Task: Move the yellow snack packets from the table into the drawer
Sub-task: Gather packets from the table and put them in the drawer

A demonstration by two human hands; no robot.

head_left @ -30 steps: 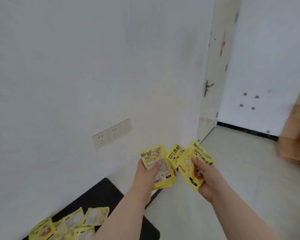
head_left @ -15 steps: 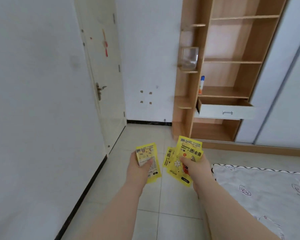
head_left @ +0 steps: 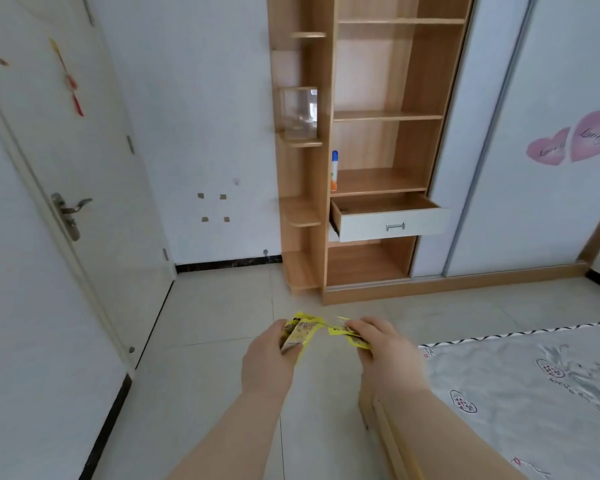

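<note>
My left hand [head_left: 269,358] grips a yellow snack packet [head_left: 300,332], held nearly flat at waist height over the floor. My right hand [head_left: 383,348] pinches more yellow snack packets [head_left: 347,334]; how many it holds I cannot tell. The two bundles almost touch between my hands. Across the room a white drawer [head_left: 392,223] with a metal handle stands pulled out of the wooden shelf unit [head_left: 371,150]. Its inside shows bare wood from here. The table is out of view.
A white door [head_left: 66,188] with a lever handle fills the left side. A bed with a patterned sheet [head_left: 520,393] lies at the lower right, its wooden frame beside my right arm. Tiled floor [head_left: 222,323] stretches to the shelf unit. A bottle [head_left: 334,169] stands above the drawer.
The view swung right from the wall and table to the shelf unit and drew closer. Both hands lowered the packets from upright to nearly flat and brought them together.
</note>
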